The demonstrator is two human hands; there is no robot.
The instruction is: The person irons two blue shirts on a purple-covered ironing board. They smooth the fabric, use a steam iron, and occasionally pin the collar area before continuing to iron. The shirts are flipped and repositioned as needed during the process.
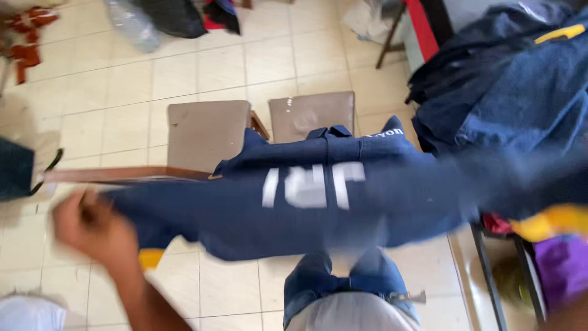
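Left hand [92, 227] clenched on one end of soft, limp navy-blue fabric garment with white lettering [306, 196], stretched midair above two brown chair seats [208, 132]; right-hand grip unclear; best held by edges.

A: How is the view set?
B: One head-worn camera, aimed steeply down and close over a navy garment [318, 196]. Tiled floor [110, 104] and two chairs [208, 132] are seen farther off.
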